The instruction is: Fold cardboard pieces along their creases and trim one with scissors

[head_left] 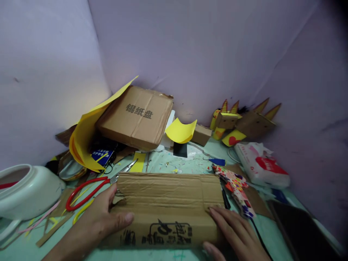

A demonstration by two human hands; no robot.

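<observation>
A folded piece of brown cardboard with black printing lies crosswise in front of me, its lower part bent into a rounded face. My left hand grips its left end, thumb across the front and fingers toward the back edge. At the right end, my right hand is closed around the cardboard with fingers on top and thumb below. Red-handled scissors lie just beyond my left hand. A glue gun with a floral pattern rests beyond my right hand, its cord running down past my fingers.
A cardboard box leans at the back beside curled yellow sheets. A white pot stands left. A tissue pack, horned cardboard figures and a dark flat object are on the right. Scraps litter the green tabletop.
</observation>
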